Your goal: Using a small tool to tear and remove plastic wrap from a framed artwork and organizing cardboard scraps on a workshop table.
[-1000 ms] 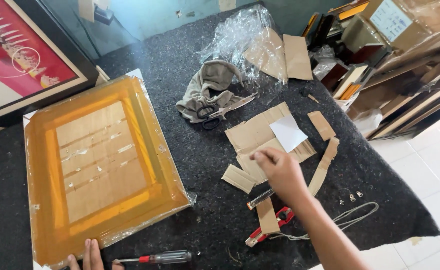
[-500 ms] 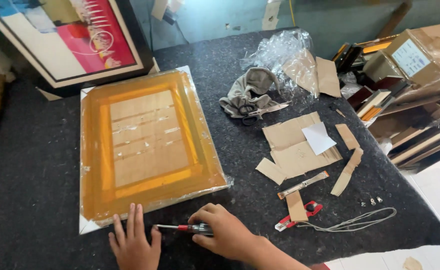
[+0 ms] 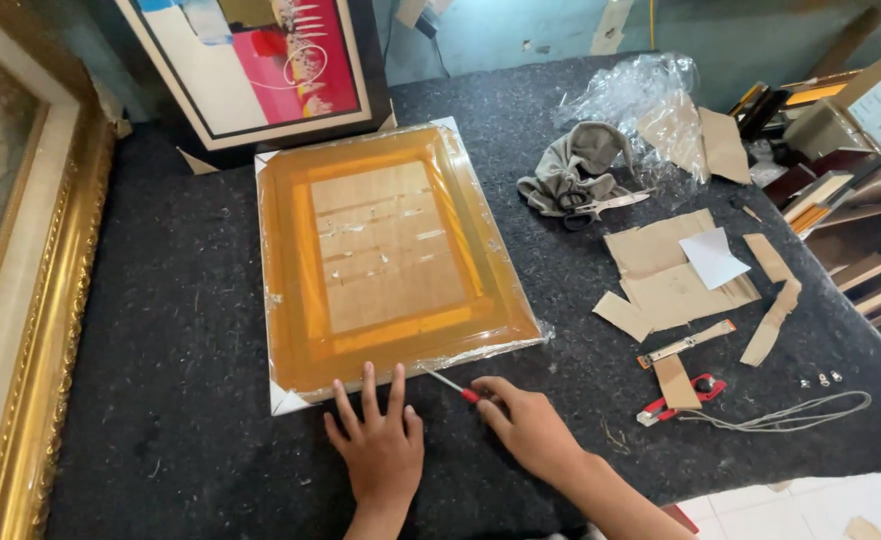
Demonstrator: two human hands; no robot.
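Observation:
A picture frame point(image 3: 390, 255) wrapped in orange-tinted plastic film lies face down on the dark felt table point(image 3: 180, 330). My left hand point(image 3: 378, 440) rests flat on the table, fingertips touching the frame's near edge. My right hand point(image 3: 530, 425) grips a red-handled screwdriver point(image 3: 450, 385), whose metal tip points at the frame's near edge, just right of my left fingers.
A gold ornate frame point(image 3: 20, 300) stands at the left, and a framed colourful painting point(image 3: 260, 60) leans at the back. Scissors point(image 3: 605, 207), a grey cloth, crumpled plastic, cardboard scraps point(image 3: 670, 275), a red cutter point(image 3: 675, 400), wire and small screws lie to the right. Boxes stand at the far right.
My right hand left the cardboard scraps, came to the near edge and took up the screwdriver. Its tip now points at the frame. My view shifted left and closer.

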